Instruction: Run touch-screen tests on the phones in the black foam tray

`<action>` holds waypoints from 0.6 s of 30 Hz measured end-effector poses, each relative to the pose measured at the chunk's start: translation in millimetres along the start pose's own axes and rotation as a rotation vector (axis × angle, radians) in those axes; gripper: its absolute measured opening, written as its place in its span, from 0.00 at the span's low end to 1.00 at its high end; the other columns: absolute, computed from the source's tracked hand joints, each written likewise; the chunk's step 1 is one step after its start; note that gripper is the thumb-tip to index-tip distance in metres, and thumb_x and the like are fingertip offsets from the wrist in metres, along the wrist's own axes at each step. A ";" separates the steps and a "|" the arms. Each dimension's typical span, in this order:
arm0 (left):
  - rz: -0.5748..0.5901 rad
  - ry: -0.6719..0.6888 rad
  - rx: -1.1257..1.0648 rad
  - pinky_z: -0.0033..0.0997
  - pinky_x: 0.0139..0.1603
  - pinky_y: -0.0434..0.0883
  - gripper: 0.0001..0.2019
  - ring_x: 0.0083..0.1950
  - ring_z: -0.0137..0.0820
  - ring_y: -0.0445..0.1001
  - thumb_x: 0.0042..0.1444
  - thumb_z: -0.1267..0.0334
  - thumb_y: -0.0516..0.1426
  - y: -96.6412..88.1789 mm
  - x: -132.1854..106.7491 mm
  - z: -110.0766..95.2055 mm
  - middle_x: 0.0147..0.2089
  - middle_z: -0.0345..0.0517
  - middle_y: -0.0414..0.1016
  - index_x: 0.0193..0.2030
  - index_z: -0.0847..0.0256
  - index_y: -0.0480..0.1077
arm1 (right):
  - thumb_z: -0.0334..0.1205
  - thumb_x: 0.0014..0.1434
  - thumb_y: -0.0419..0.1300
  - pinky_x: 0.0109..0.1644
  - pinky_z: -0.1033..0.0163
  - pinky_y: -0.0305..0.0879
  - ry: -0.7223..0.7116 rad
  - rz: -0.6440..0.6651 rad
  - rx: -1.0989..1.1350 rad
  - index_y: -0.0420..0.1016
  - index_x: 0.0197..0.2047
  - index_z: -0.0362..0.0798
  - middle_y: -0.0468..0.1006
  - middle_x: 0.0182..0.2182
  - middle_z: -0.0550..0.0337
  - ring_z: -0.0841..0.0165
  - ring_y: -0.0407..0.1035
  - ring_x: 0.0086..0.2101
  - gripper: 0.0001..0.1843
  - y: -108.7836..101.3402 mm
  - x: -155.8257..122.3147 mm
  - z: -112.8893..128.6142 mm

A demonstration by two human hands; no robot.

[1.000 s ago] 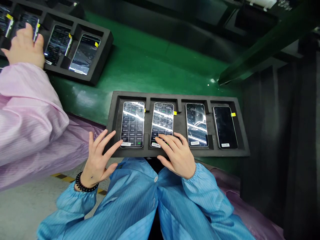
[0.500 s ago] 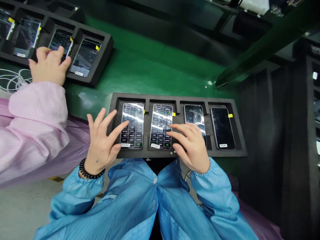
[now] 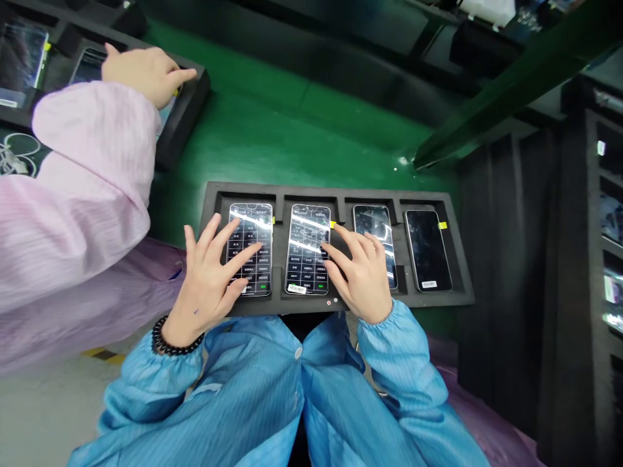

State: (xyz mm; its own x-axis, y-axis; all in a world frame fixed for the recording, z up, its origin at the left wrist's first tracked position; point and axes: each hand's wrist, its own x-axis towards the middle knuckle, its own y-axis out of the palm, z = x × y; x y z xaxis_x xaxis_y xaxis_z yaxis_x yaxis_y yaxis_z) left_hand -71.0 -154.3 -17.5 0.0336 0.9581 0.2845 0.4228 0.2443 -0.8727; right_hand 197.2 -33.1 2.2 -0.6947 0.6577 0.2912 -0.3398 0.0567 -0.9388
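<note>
A black foam tray (image 3: 277, 302) in front of me holds a row of smartphones in its compartments. Fingers spread, my left hand (image 3: 207, 279) reaches over the leftmost smartphone (image 3: 250, 259), index fingertip at its lit grid screen. My right hand (image 3: 363, 269) is open too, with its index fingertip at the right side of the second smartphone (image 3: 306, 259), which shows a similar grid. Partly behind that hand lies a third smartphone (image 3: 372, 220), its screen glossy with reflections. At the right end, a smartphone (image 3: 429, 250) has a dark screen and a yellow tab.
A co-worker's hand (image 3: 146, 71) in a pink sleeve is over another foam tray (image 3: 192, 110) of phones at upper left. White cable (image 3: 19, 152) lies by that tray. Dark racks (image 3: 584, 259) stand at right. The bench (image 3: 302, 143) is green.
My left hand has moved right, farther over the leftmost smartphone. My right hand has shifted slightly left. The co-worker's hand has moved right and up along the other tray.
</note>
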 end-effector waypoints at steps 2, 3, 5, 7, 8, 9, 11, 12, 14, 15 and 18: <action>0.021 -0.004 0.022 0.71 0.76 0.32 0.25 0.81 0.52 0.38 0.72 0.50 0.42 1.4 0.5 -0.3 0.80 0.45 0.42 0.70 0.48 0.64 | 0.43 0.72 0.52 0.65 0.42 0.59 0.003 0.007 0.000 0.79 0.53 0.47 0.74 0.62 0.47 0.56 0.69 0.55 0.17 0.9 0.9 1.4; 0.043 -0.008 0.036 0.72 0.76 0.32 0.24 0.81 0.53 0.38 0.72 0.51 0.43 1.9 0.9 -0.5 0.80 0.46 0.42 0.69 0.48 0.64 | 0.43 0.72 0.52 0.65 0.43 0.59 0.006 -0.001 0.013 0.78 0.54 0.47 0.74 0.62 0.47 0.56 0.69 0.55 0.17 0.8 0.9 1.9; 0.083 -0.017 0.052 0.72 0.75 0.32 0.24 0.81 0.53 0.38 0.71 0.52 0.44 1.7 1.8 -1.4 0.80 0.48 0.42 0.70 0.49 0.63 | 0.41 0.72 0.51 0.65 0.45 0.59 0.016 -0.047 0.072 0.77 0.56 0.47 0.75 0.61 0.47 0.57 0.69 0.56 0.17 -1.0 -0.3 1.3; 0.049 -0.028 0.037 0.71 0.76 0.33 0.25 0.81 0.52 0.39 0.71 0.51 0.43 -1.0 1.7 -2.7 0.80 0.50 0.43 0.72 0.50 0.59 | 0.40 0.72 0.51 0.65 0.47 0.61 0.044 -0.128 0.150 0.75 0.57 0.48 0.76 0.60 0.49 0.58 0.70 0.56 0.17 -5.2 -4.0 -4.2; 0.002 -0.036 0.021 0.70 0.76 0.34 0.26 0.80 0.51 0.40 0.72 0.50 0.42 -3.0 0.9 -3.5 0.80 0.51 0.44 0.74 0.50 0.56 | 0.40 0.71 0.50 0.64 0.48 0.62 0.075 -0.178 0.181 0.75 0.58 0.49 0.76 0.59 0.50 0.58 0.70 0.57 0.18 -8.1 -7.0 -9.4; -0.051 -0.042 0.003 0.69 0.77 0.35 0.27 0.80 0.51 0.42 0.71 0.49 0.41 -5.3 -0.7 -4.4 0.79 0.51 0.45 0.75 0.49 0.53 | 0.40 0.71 0.50 0.63 0.48 0.63 0.124 -0.232 0.196 0.74 0.59 0.49 0.76 0.58 0.50 0.57 0.70 0.57 0.18 -11.2 -11.0 -16.6; -0.113 -0.041 -0.018 0.68 0.77 0.36 0.29 0.80 0.51 0.44 0.71 0.47 0.42 -8.9 -6.0 -6.2 0.78 0.50 0.48 0.75 0.49 0.51 | 0.41 0.71 0.49 0.63 0.47 0.63 0.272 -0.335 0.168 0.73 0.60 0.50 0.77 0.57 0.50 0.56 0.69 0.58 0.20 -17.5 -22.5 -36.2; -0.108 -0.028 -0.017 0.68 0.77 0.36 0.29 0.80 0.52 0.44 0.70 0.47 0.43 -9.8 -9.4 -7.2 0.78 0.51 0.48 0.75 0.49 0.50 | 0.42 0.72 0.47 0.63 0.46 0.63 0.362 -0.374 0.128 0.73 0.61 0.49 0.77 0.57 0.49 0.55 0.69 0.58 0.21 -20.1 -29.8 -47.9; -0.049 0.026 0.003 0.70 0.76 0.34 0.32 0.79 0.55 0.44 0.68 0.46 0.47 -9.2 -16.4 -9.3 0.78 0.54 0.48 0.76 0.51 0.50 | 0.45 0.72 0.47 0.64 0.43 0.60 0.511 -0.413 0.036 0.70 0.63 0.47 0.75 0.58 0.46 0.53 0.68 0.59 0.24 -23.3 -46.6 -72.3; -0.015 0.065 0.018 0.72 0.76 0.33 0.34 0.79 0.56 0.44 0.67 0.44 0.50 -8.0 -19.4 -10.2 0.78 0.56 0.48 0.76 0.52 0.50 | 0.47 0.71 0.47 0.65 0.41 0.59 0.565 -0.421 0.000 0.69 0.64 0.45 0.74 0.60 0.43 0.51 0.66 0.60 0.26 -23.7 -55.1 -83.7; 0.080 0.160 0.067 0.72 0.76 0.36 0.41 0.79 0.57 0.45 0.60 0.45 0.59 -4.2 -23.1 -9.1 0.77 0.58 0.50 0.76 0.52 0.49 | 0.52 0.70 0.46 0.65 0.37 0.57 0.714 -0.384 -0.049 0.65 0.67 0.40 0.71 0.61 0.37 0.46 0.64 0.61 0.32 -21.5 -75.5 -108.7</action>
State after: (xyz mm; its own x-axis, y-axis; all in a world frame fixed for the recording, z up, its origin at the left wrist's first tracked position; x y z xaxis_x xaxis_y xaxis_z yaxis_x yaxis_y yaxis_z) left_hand -65.3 -178.8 -16.8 0.2104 0.9401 0.2682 0.3519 0.1831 -0.9179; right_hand 325.9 -2.3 -19.6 0.0422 0.9053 0.4226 -0.4331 0.3978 -0.8088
